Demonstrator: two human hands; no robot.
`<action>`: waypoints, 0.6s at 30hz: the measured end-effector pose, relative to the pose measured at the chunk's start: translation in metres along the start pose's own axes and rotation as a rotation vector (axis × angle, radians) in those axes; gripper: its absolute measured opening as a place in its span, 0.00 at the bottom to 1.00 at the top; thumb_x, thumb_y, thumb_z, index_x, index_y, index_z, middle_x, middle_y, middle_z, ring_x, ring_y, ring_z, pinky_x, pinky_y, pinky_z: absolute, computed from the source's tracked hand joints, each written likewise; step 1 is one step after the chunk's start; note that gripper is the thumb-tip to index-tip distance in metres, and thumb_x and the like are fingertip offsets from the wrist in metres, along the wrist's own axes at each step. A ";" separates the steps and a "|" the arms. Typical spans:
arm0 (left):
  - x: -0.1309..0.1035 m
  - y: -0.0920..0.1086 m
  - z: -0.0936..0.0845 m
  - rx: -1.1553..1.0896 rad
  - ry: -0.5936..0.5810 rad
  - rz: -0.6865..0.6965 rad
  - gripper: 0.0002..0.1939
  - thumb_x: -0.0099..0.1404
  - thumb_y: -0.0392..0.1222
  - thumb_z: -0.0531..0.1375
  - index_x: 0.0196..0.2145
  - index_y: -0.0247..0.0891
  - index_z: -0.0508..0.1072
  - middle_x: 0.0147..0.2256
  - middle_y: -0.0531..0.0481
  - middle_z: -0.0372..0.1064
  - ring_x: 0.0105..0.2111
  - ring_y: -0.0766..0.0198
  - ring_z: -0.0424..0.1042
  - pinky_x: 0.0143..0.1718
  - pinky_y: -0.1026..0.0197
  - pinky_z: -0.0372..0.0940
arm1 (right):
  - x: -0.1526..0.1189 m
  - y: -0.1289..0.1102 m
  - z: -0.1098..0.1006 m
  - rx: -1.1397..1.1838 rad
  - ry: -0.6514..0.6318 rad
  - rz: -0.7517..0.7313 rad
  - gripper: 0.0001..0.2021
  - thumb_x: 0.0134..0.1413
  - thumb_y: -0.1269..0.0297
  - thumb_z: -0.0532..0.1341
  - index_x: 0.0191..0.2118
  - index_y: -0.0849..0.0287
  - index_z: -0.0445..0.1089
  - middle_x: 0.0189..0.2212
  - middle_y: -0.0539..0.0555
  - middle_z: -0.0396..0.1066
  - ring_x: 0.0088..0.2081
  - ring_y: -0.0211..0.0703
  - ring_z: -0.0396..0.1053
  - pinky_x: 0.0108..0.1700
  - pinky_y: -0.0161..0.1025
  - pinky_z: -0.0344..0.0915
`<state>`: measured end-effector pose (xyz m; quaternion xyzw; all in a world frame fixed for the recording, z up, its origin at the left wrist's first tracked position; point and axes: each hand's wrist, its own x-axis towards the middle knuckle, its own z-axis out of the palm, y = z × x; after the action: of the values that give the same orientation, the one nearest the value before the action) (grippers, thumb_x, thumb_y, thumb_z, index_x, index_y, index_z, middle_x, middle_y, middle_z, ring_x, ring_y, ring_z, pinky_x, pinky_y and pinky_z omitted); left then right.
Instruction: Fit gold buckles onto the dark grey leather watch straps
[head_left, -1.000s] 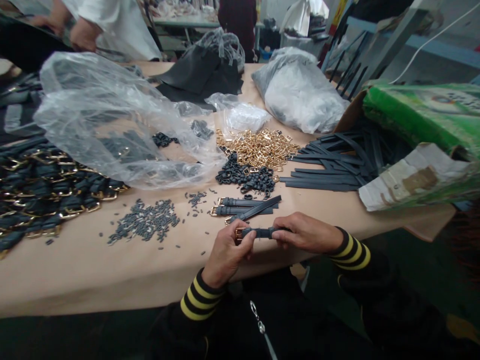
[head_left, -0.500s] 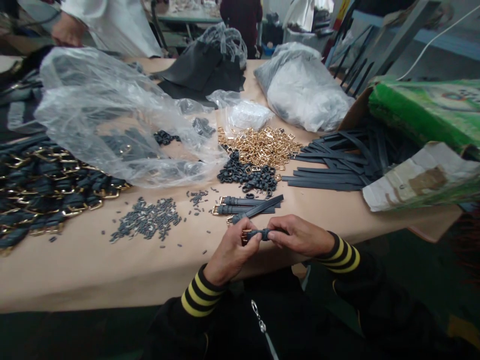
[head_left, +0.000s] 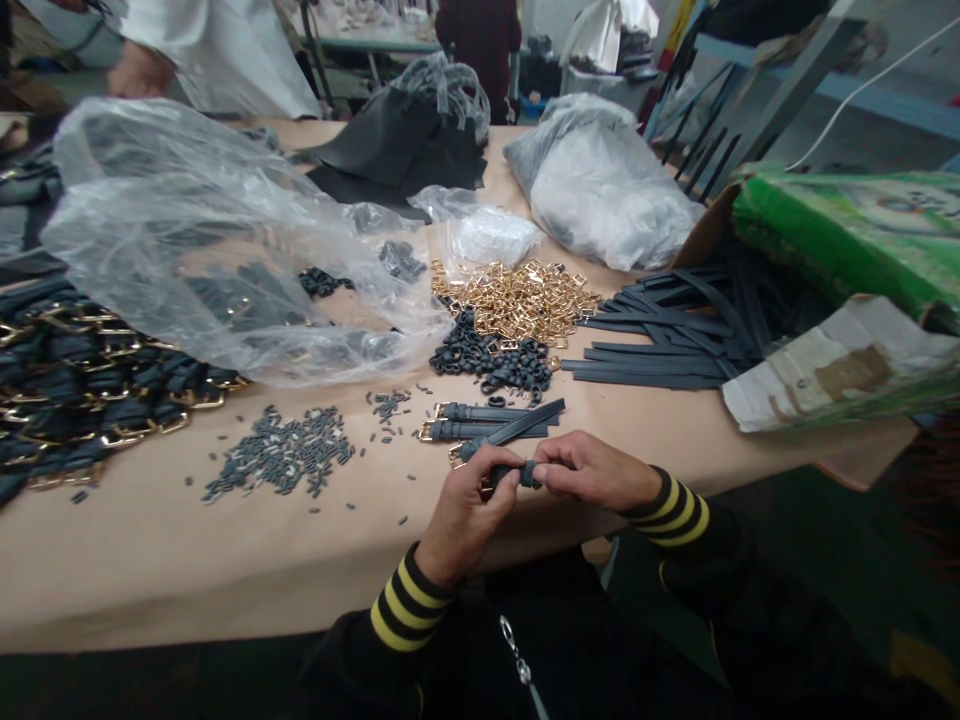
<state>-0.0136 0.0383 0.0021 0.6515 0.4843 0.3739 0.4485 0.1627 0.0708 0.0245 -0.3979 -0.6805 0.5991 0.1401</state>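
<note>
Between my two hands is a dark buckle strap (head_left: 528,473), mostly covered by my fingers. My left hand (head_left: 469,505) pinches its left end, where the buckle is now hidden. With thumb and fingertips, my right hand (head_left: 592,470) grips the strap just to the right. Just beyond my hands lie several dark straps with gold buckles (head_left: 480,428), one slanting across the others. Behind them are a heap of small dark loops (head_left: 491,362) and a pile of gold buckles (head_left: 525,300).
Small dark pieces (head_left: 281,450) are scattered at left, near stacked buckled straps (head_left: 112,390). A clear plastic bag (head_left: 187,200) spreads behind them. Loose strips (head_left: 660,330) lie beside a green box (head_left: 840,235) at right. A person's hand (head_left: 141,72) shows at the far left.
My left hand has shifted slightly and its fingers now cover the gold buckle that showed before. My right hand stays on the strap. The whole view has moved a little.
</note>
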 end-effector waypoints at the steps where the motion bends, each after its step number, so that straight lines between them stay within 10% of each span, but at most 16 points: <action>1: 0.000 -0.001 -0.001 0.013 -0.019 0.020 0.04 0.59 0.35 0.53 0.32 0.37 0.68 0.27 0.53 0.66 0.26 0.70 0.65 0.26 0.68 0.60 | 0.000 0.003 0.000 0.037 -0.008 0.003 0.10 0.53 0.63 0.53 0.26 0.63 0.61 0.16 0.44 0.56 0.19 0.29 0.51 0.21 0.28 0.50; 18: 0.008 -0.008 -0.013 0.054 -0.276 -0.032 0.06 0.63 0.42 0.51 0.35 0.37 0.61 0.25 0.55 0.58 0.24 0.69 0.58 0.26 0.65 0.55 | 0.002 -0.003 -0.009 -0.122 -0.122 0.013 0.08 0.54 0.67 0.52 0.26 0.63 0.61 0.19 0.48 0.63 0.21 0.30 0.56 0.24 0.29 0.53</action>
<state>-0.0256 0.0503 -0.0014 0.7008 0.4380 0.2604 0.4993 0.1663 0.0787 0.0291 -0.3727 -0.7205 0.5806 0.0699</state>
